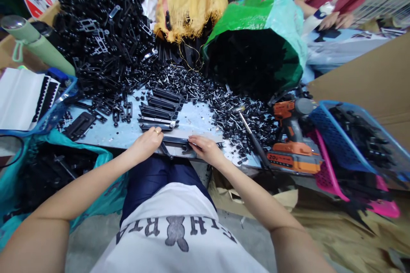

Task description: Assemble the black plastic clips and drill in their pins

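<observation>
At the front edge of the table, a long black plastic part (175, 140) lies between my hands. My left hand (147, 144) has its fingers closed around the left end, with a ring on one finger. The right end is pinched by my right hand (205, 146), whose fingertips partly cover it. A short black arm slants down from the part toward my lap. Just beyond, a row of similar black parts (159, 113) lies side by side on the light blue tabletop (200, 115).
Black pieces (109, 38) heap up at back left. Loose screws (192, 79) spread across the middle. A hammer (251, 130) and orange cordless drill (293, 136) lie right, beside a blue basket (352, 145). A green bag (256, 13) gapes behind. Another person's hands (336, 20) work at far right.
</observation>
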`<state>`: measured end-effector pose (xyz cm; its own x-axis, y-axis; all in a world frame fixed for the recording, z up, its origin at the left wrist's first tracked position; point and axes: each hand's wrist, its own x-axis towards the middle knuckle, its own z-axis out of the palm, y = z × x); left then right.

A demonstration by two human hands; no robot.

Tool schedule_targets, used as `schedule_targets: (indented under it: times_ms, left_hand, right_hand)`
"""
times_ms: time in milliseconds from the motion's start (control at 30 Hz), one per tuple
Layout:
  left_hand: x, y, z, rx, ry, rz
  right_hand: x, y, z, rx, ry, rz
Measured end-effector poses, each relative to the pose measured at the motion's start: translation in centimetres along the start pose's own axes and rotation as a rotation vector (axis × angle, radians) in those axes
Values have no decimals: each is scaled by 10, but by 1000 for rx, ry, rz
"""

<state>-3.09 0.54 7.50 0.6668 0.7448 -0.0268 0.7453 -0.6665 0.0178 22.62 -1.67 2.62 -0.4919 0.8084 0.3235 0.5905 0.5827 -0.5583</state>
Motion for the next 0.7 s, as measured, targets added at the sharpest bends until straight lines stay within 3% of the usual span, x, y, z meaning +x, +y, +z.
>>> schedule_targets:
  times_ms: [167,233,333,467,533,633,700]
  left_hand:
    - [-6,0,30,-118,293,-147]
    - [-10,-3,46,-153,356,-111]
    - [-18,-9,61,-156,342,-40]
    - [-23,-5,63,-102,380,-98]
    - [-14,4,61,-83,384,9]
    - [11,21,60,-72,267,238]
    - [28,28,58,-63,189,202]
  right_hand:
    - [-2,1,1,13,10,13]
    - [-6,3,2,8,19,19]
    - [-12,6,4,-27,16,-3]
    - [-19,14,3,-107,-53,-54]
    - [-19,21,-1,-171,-123,-108]
    - [-15,32,-11,-363,-195,-139]
    - [-12,36,-19,-502,-192,-88]
